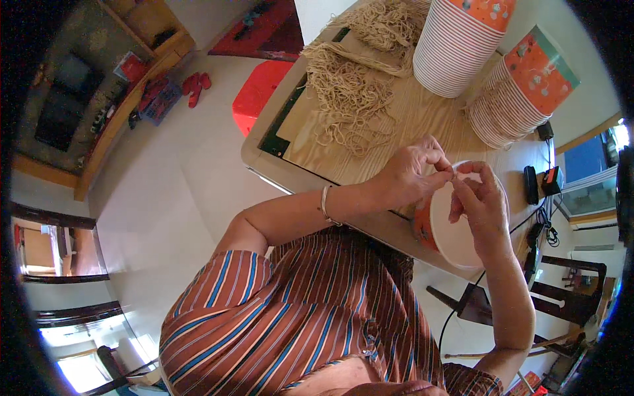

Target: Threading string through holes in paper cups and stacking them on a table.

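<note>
My left hand (411, 175), with a silver bangle (325, 204) on its wrist, pinches thumb and forefinger together. My right hand (481, 203) meets it fingertip to fingertip, its thumb and forefinger pinched as well. What lies between the fingertips is too small to make out. Just beneath both hands, a round bucket (456, 237), white inside and orange outside, sits at the table's near edge. Beyond my left hand spreads a loose tangle of thin beige cord (350, 99) on the tabletop.
A tall stack of nested paper buckets (456, 53) stands at the table's far side. A shorter stack (508, 105) is to its right, with cord strands around it. Black adapters (531, 185) and cables lie at the right edge. A red stool (257, 92) stands left of the table (264, 155).
</note>
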`<state>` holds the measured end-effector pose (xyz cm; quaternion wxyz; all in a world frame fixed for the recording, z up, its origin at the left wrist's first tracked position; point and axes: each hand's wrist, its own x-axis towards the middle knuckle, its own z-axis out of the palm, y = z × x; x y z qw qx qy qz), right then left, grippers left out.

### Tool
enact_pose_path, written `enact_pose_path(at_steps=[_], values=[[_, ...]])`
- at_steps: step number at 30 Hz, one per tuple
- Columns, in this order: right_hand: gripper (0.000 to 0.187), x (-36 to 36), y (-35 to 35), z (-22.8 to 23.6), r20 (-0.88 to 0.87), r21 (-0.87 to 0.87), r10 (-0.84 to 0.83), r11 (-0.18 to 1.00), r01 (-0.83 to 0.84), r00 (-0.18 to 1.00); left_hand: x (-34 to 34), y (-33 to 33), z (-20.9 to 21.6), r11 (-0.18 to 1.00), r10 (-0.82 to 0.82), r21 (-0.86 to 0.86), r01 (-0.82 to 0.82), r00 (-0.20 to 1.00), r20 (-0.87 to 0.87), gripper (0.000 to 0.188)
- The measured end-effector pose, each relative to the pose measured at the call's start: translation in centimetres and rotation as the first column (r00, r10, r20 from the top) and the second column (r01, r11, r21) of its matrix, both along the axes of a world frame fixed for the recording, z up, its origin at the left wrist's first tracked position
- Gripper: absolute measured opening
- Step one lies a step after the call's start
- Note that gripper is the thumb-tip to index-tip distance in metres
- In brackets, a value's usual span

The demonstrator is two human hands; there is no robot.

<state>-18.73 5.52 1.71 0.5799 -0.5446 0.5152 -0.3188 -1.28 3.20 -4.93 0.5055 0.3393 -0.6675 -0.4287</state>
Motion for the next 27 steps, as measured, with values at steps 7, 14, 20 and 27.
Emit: enact_pose_path(at_steps=[7,14,20,27], values=[[0.008,0.2,-0.1,0.0,-0.326,-0.335,-0.031,0.938,-0.084,0.945,0.0,-0.2,-0.6,0.999,0.004,-0.041,-0.002,0.999,0.051,0.017],[0.006,-0.1,-0.5,-0.4,-0.436,-0.422,-0.074,0.897,-0.131,0.897,-0.4,-0.3,-0.3,0.999,-0.018,0.031,0.017,1.000,0.009,0.015],[0.003,0.4,-0.4,0.0,-0.412,-0.354,-0.079,0.932,-0.079,0.908,-0.2,-0.1,-0.3,0.995,-0.034,0.098,0.031,0.999,0.029,0.020],[0.003,0.0,-0.4,-0.3,-0.389,-0.390,-0.062,0.915,-0.103,0.919,-0.2,-0.5,-2.1,0.993,-0.087,0.072,0.097,0.988,-0.125,0.022]])
